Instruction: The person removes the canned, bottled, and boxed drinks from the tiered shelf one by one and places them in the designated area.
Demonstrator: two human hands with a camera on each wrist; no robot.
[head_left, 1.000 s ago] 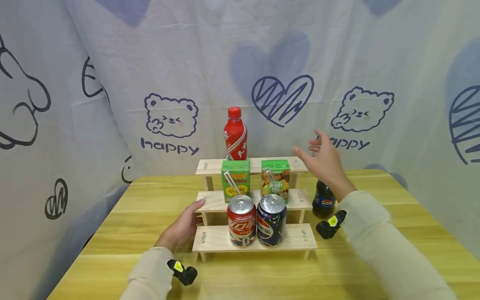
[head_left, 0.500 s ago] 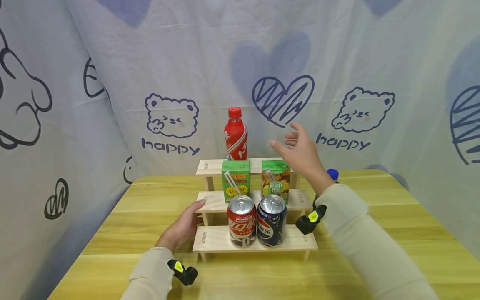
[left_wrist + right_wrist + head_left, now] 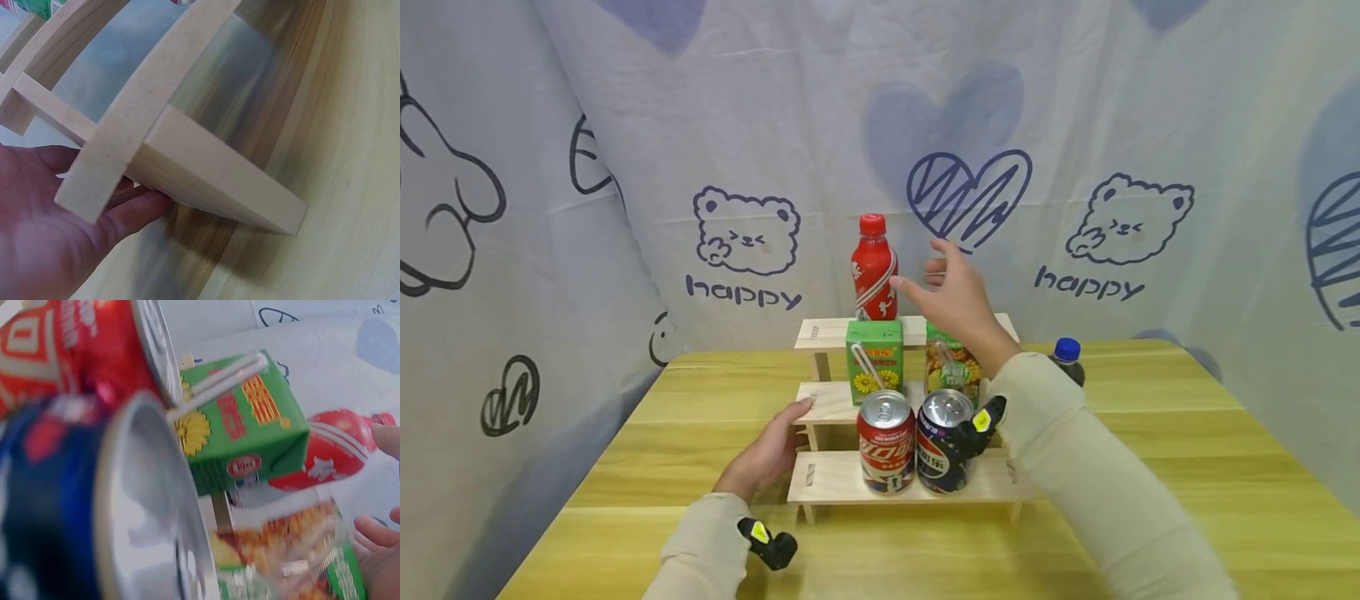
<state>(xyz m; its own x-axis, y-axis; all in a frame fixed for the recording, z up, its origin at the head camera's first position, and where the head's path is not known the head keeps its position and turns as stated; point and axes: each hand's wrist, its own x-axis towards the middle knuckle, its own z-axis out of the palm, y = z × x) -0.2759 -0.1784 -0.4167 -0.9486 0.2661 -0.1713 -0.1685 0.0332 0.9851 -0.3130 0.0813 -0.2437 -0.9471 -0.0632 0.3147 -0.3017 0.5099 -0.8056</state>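
Bottle of red plastic (image 3: 874,279) stands just above frame centre, pointing up, long axis vertical; right hand (image 3: 958,300) spread near it; left hand (image 3: 769,454), lower left, grips the pale tiered wooden shelf (image 3: 829,403).

The person's 2 sleeved arms (image 3: 1101,471) extend forward, the right hand (image 3: 958,296) raised higher with its thumb (image 3: 913,291) held apart from its loosely bent fingers (image 3: 951,255), the left hand (image 3: 771,455) lower, gripping with thumb and bent fingers.
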